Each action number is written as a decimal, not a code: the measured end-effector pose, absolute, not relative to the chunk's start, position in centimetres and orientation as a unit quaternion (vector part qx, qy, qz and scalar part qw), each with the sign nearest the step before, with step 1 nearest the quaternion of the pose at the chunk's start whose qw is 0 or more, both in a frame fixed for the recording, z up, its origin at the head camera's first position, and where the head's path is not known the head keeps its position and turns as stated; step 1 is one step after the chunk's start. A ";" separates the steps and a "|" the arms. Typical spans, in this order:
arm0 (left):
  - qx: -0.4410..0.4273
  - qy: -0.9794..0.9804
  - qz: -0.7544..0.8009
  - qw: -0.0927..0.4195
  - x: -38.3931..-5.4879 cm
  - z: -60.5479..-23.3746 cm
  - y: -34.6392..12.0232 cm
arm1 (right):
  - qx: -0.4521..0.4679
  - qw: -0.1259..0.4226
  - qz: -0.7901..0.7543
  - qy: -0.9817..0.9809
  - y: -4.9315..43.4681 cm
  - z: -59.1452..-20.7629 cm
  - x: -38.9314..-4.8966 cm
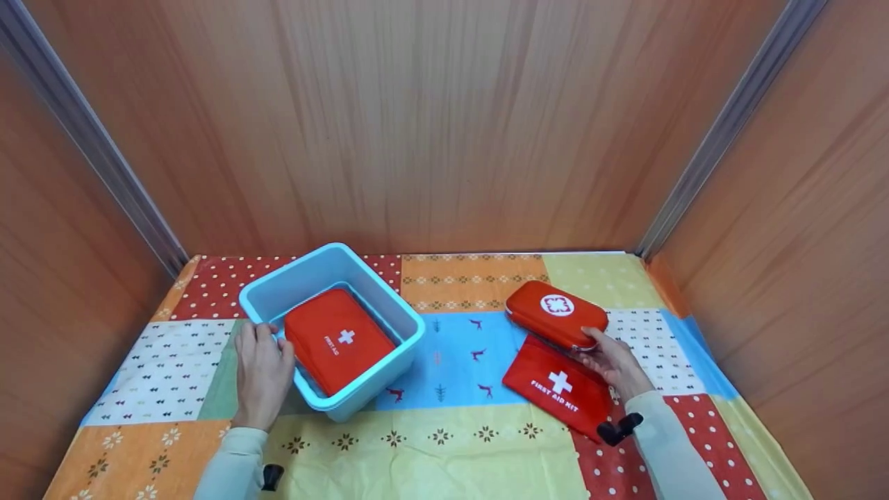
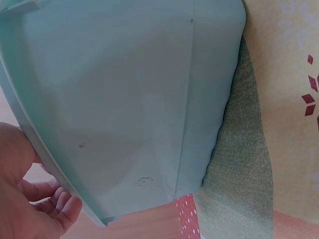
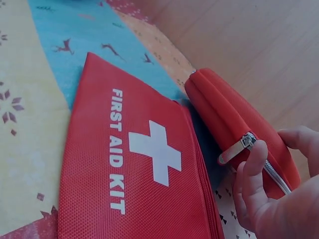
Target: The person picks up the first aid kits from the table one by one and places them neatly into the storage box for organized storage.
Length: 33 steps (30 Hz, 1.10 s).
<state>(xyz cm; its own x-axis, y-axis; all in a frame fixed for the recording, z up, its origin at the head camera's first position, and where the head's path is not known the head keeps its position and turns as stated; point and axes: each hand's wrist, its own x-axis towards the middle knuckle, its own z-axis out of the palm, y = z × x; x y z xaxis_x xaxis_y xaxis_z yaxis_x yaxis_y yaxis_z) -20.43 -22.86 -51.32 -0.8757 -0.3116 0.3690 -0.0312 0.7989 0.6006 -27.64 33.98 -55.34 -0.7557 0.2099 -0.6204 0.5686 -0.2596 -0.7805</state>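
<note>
A light-blue plastic bin [image 1: 382,368] stands at the left, holding a red first aid pouch [image 1: 326,361] with a white cross. My left hand [image 1: 262,371] grips the bin's near left rim; in the left wrist view its fingers [image 2: 55,206] curl at the rim's edge. My right hand [image 1: 615,364] holds the near right end of a red hard-shell first aid case [image 1: 535,305] with a round white emblem. In the right wrist view a finger and thumb lie by its silver zipper [image 3: 246,141]. A flat red first aid kit pouch [image 1: 535,378] lies just below that case.
A patchwork-print cloth [image 1: 444,444] covers the table. A wooden panel [image 1: 444,139] rises behind it, and similar panels close off the left and right sides, joined by metal corner strips.
</note>
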 end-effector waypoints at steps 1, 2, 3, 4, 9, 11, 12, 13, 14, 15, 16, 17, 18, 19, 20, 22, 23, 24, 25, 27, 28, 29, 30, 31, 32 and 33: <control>0.093 -0.920 -0.302 0.232 -20.4 -51.3 -22.8 | 0.324 0.124 -0.728 0.591 33.9 -55.3 -27.7; 0.092 -0.920 -0.302 0.234 -20.4 -51.3 -22.8 | 0.322 0.124 -0.733 0.586 33.9 -55.2 -27.8; 0.091 -0.919 -0.302 0.235 -20.4 -51.4 -22.8 | 0.319 0.125 -0.737 0.582 33.8 -55.1 -27.8; 0.091 -0.919 -0.301 0.237 -20.4 -51.4 -22.8 | 0.321 0.123 -0.740 0.578 33.8 -55.0 -27.9; 0.088 -0.917 -0.304 0.244 -20.4 -51.7 -22.8 | 0.333 0.119 -0.748 0.562 33.4 -54.4 -28.0; 0.086 -0.916 -0.305 0.247 -20.4 -51.7 -22.8 | 0.333 0.118 -0.750 0.559 33.2 -54.0 -28.1; 0.086 -0.916 -0.303 0.249 -20.5 -51.8 -22.8 | 0.331 0.118 -0.751 0.559 33.1 -53.8 -28.1; 0.086 -0.915 -0.302 0.251 -20.5 -51.8 -22.8 | 0.326 0.117 -0.754 0.558 33.0 -53.5 -28.1; 0.086 -0.915 -0.302 0.253 -20.5 -51.8 -22.8 | 0.322 0.114 -0.756 0.559 32.9 -53.2 -28.1; 0.086 -0.915 -0.301 0.255 -20.5 -51.8 -22.8 | 0.316 0.111 -0.757 0.560 32.8 -52.9 -28.1; 0.086 -0.914 -0.302 0.255 -20.5 -51.8 -22.8 | 0.311 0.108 -0.759 0.562 32.8 -52.5 -28.1; 0.086 -0.914 -0.302 0.256 -20.5 -51.8 -22.9 | 0.307 0.106 -0.761 0.562 32.7 -52.2 -28.2; 0.087 -0.914 -0.302 0.256 -20.5 -51.8 -22.9 | 0.302 0.102 -0.763 0.562 32.6 -51.9 -28.2; 0.087 -0.914 -0.304 0.256 -20.4 -51.8 -22.9 | 0.299 0.098 -0.765 0.561 32.5 -51.5 -28.2; 0.087 -0.913 -0.304 0.257 -20.4 -51.8 -22.9 | 0.302 0.088 -0.765 0.562 32.4 -51.2 -28.2; 0.082 -0.912 -0.304 0.264 -20.4 -51.9 -22.9 | 0.300 0.058 -0.762 0.571 32.2 -50.7 -28.2; 0.081 -0.911 -0.303 0.268 -20.4 -51.9 -23.0 | 0.299 0.044 -0.760 0.575 32.2 -50.5 -28.2; 0.079 -0.910 -0.304 0.271 -20.4 -51.9 -23.0 | 0.296 0.032 -0.757 0.581 32.2 -50.3 -28.3; 0.077 -0.910 -0.301 0.273 -20.4 -51.9 -23.1 | 0.297 0.020 -0.754 0.585 32.2 -50.2 -28.3; 0.073 -0.910 -0.302 0.276 -20.4 -51.9 -23.1 | 0.298 0.006 -0.748 0.594 32.3 -50.2 -28.4; 0.074 -0.910 -0.300 0.275 -20.4 -51.9 -23.1 | 0.300 0.009 -0.747 0.594 32.3 -50.2 -28.4; 0.074 -0.911 -0.300 0.273 -20.4 -51.9 -23.1 | 0.301 0.013 -0.745 0.594 32.4 -50.3 -28.5; 0.073 -0.912 -0.298 0.273 -20.3 -51.9 -23.1 | 0.305 0.016 -0.743 0.595 32.4 -50.5 -28.5; 0.072 -0.912 -0.297 0.273 -20.3 -51.9 -23.1 | 0.311 0.017 -0.740 0.596 32.5 -50.6 -28.5; 0.071 -0.912 -0.299 0.272 -20.3 -51.9 -23.0 | 0.315 0.018 -0.735 0.601 32.5 -50.8 -28.4; 0.071 -0.912 -0.299 0.272 -20.3 -51.8 -23.0 | 0.318 0.018 -0.728 0.607 32.5 -51.0 -28.4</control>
